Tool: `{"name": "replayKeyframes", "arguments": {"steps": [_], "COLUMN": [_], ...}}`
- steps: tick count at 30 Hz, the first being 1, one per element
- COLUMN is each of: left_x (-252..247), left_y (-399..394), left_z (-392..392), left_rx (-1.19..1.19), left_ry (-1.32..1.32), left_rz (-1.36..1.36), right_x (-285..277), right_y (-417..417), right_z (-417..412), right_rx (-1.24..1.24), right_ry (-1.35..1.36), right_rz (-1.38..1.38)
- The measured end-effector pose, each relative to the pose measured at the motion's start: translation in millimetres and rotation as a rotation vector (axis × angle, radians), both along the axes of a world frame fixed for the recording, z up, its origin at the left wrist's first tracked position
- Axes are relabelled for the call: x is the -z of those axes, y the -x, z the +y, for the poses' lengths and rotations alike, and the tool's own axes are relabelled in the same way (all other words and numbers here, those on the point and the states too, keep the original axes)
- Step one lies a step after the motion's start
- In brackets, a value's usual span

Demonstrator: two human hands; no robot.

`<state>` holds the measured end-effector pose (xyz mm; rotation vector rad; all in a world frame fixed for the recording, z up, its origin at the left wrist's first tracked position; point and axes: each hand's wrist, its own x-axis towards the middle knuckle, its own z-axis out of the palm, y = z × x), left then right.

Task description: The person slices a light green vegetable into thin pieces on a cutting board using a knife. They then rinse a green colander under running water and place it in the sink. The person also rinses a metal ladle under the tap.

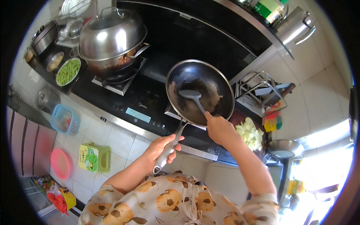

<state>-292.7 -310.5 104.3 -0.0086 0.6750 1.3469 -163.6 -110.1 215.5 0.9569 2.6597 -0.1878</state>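
A dark wok (198, 76) with a grey handle (168, 150) is tilted over the right burner of the black gas hob. My left hand (161, 149) holds that handle from beneath, its fingers wrapped loosely around it. In my right hand (222, 129) is a grey spatula (191, 94), whose broad head rests against the inside of the wok. The wok's inner surface shows brownish patches and a little sheen. Sliced pale green vegetables (250, 134) lie on a dark red board just right of my right wrist.
A large pot under a domed steel lid (112, 35) stands on the left burner. Left of it are a plate of cut green beans (69, 71) and a small bowl (55, 61). A knife rack (260, 90) stands at right. On the floor are a green stool (95, 157) and a pink basin (61, 164).
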Motion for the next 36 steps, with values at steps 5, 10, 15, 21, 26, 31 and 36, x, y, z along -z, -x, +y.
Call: {"name": "replayKeyframes", "arguments": {"steps": [5, 10, 15, 21, 26, 31, 36], "left_x": [5, -1, 5, 3, -1, 6, -2], "left_y": [-1, -2, -3, 0, -4, -6, -10], "left_z": [5, 3, 5, 5, 5, 2, 4], "left_rx": [0.002, 0.008, 0.000, -0.006, 0.005, -0.027, 0.009], "left_ry": [-0.028, 0.002, -0.019, -0.009, -0.004, 0.004, 0.025], "left_rz": [0.006, 0.016, -0.003, 0.015, 0.010, 0.002, 0.053], "right_x": [-9, -11, -21, -52, -23, -38, -19], "right_y": [-26, -21, -17, -7, -7, -15, -16], "right_z": [-9, -3, -9, -18, -11, -27, -24], "right_rx": [-0.156, -0.191, -0.196, -0.209, -0.219, -0.255, -0.173], "right_ry": [-0.043, -0.102, -0.108, -0.080, -0.155, -0.126, -0.093], "right_rz": [-0.048, -0.084, -0.202, -0.352, -0.189, -0.246, -0.130]}}
